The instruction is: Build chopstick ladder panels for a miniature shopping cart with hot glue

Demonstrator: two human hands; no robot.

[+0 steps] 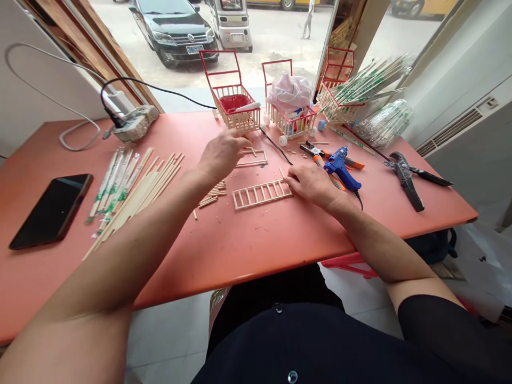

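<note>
A small ladder-like frame of wooden sticks (261, 194) lies on the orange table (248, 245) in front of me. My right hand (312, 184) rests at its right end, fingers curled on the frame's end and pinching a short stick there. My left hand (221, 154) reaches further back, fingers bent down over a second, smaller stick frame (253, 158); what it grips is hidden. Short cut sticks (212, 196) lie scattered between the two hands.
A pile of chopsticks (132, 186) and a black phone (52, 209) lie at the left. A blue glue gun (343, 166), orange pliers (320, 154) and black cutters (408, 178) lie at the right. Stick baskets (236, 106) stand at the back by the window.
</note>
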